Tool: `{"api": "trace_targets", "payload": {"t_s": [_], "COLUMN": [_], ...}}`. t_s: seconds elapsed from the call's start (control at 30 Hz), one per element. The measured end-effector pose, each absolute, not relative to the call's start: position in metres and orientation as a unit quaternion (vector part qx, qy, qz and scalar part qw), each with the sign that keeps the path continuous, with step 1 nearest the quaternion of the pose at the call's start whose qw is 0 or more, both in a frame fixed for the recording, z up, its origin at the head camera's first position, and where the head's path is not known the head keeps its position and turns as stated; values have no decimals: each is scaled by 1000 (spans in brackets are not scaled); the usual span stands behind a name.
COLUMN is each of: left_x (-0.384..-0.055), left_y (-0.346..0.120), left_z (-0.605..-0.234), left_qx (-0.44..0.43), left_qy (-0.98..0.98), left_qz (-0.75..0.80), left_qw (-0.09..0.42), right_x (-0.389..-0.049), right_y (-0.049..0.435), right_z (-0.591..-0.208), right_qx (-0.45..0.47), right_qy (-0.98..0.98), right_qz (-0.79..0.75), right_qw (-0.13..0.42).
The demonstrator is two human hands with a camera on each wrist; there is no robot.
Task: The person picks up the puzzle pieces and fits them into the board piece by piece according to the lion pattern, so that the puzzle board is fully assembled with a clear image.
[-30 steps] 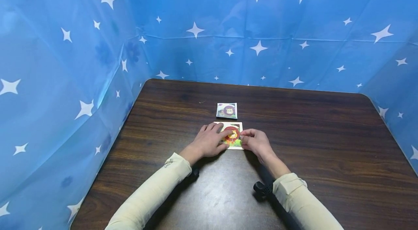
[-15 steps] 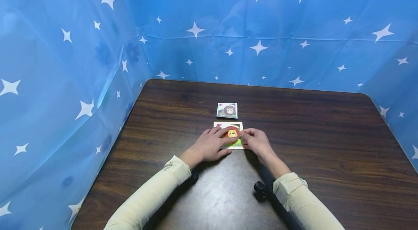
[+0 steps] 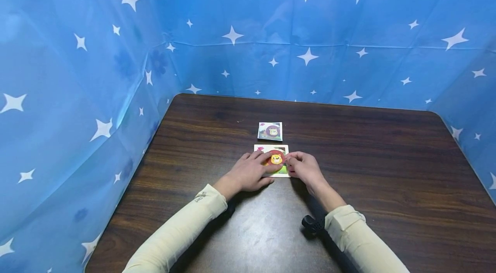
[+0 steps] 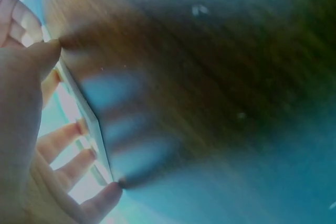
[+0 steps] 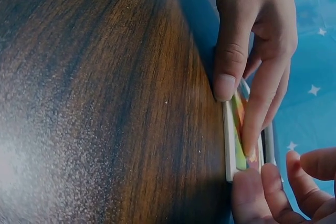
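A lion jigsaw puzzle point(image 3: 280, 170) in a white frame lies on the dark wooden table, both hands on it. My left hand point(image 3: 249, 172) rests over its left half with spread, fairly straight fingers; the thumb lies along the near edge. In the left wrist view, the fingertips of that left hand point(image 4: 58, 177) reach across to the frame's edge. At the right edge, my right hand point(image 3: 303, 169) has bent fingers and holds the puzzle's border between thumb and index finger. The right wrist view shows the puzzle point(image 5: 239, 145) edge-on, the right fingers point(image 5: 249, 192) against its end.
Just beyond the puzzle lies a smaller card point(image 3: 270, 131) with a similar lion picture. The dark wooden table point(image 3: 379, 169) extends around both arms. A blue curtain point(image 3: 248, 14) with white stars hangs behind and at the sides.
My left fingers have slid slightly toward me and spread differently, uncovering the puzzle's far left corner and the lion's face. The right hand stays nearly still at the right edge.
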State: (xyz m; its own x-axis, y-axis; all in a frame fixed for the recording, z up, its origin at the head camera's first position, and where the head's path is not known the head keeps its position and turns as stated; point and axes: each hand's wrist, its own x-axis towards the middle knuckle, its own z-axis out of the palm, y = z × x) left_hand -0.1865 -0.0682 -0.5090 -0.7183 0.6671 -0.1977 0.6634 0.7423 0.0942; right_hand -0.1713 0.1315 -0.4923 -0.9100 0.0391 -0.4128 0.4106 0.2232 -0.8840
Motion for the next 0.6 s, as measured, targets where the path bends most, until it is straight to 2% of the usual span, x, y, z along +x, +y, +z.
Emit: {"api": "trace_targets", "payload": {"t_s": [0.3,0.6], "left_x": [-188,-190], "left_y": [-68,-71], "left_z": [-511,-514], "left_qx": [358,354], "left_qy": [927,927], "left_qz": [26,41], "left_qw": [113,117], "right_x": [-171,-171], "right_y": [136,149], "right_z": [-489,-490], "right_qx": [118,-27], "right_qy": [796,933], "right_qz": [-574,-356], "right_qw": [152,46]}}
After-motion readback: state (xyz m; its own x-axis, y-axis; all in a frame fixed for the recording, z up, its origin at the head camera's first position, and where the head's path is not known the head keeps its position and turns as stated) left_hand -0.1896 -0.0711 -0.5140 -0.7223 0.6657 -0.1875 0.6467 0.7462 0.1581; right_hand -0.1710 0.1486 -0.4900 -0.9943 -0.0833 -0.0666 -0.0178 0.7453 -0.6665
